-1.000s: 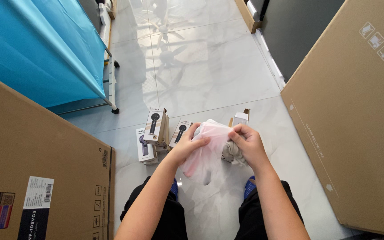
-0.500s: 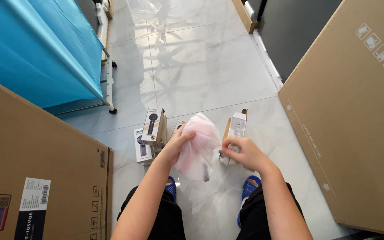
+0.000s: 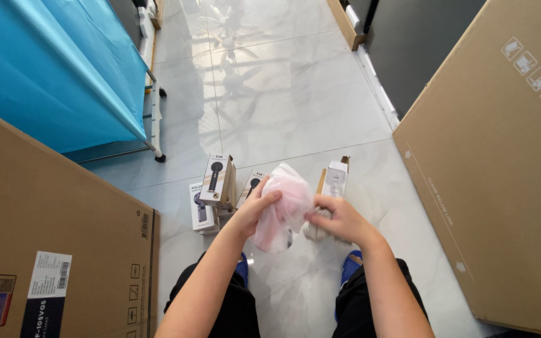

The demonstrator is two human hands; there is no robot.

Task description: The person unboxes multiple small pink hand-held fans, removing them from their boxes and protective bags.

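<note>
Between both hands, above the marble floor (image 3: pixel 295 106), hangs a crumpled translucent pink plastic bag (image 3: pixel 281 209). Left hand (image 3: pixel 255 211) is closed on the bag's side; right hand (image 3: pixel 339 219) pinches its edge, also curled around something pale that cannot be made out. Just beyond the left hand stand three small retail boxes (image 3: pixel 216 181); beyond the right, an opened white box (image 3: pixel 334 178). Judging by this, unwrapping is midway, boxes remaining.

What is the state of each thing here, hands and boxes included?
Left hand: gripping the plastic bag.
Right hand: pinching the bag's edge.
Plastic bag: crumpled, held above the floor.
Open small box: upright, top flap open.
Small boxes: closed, clustered on the floor.
</note>
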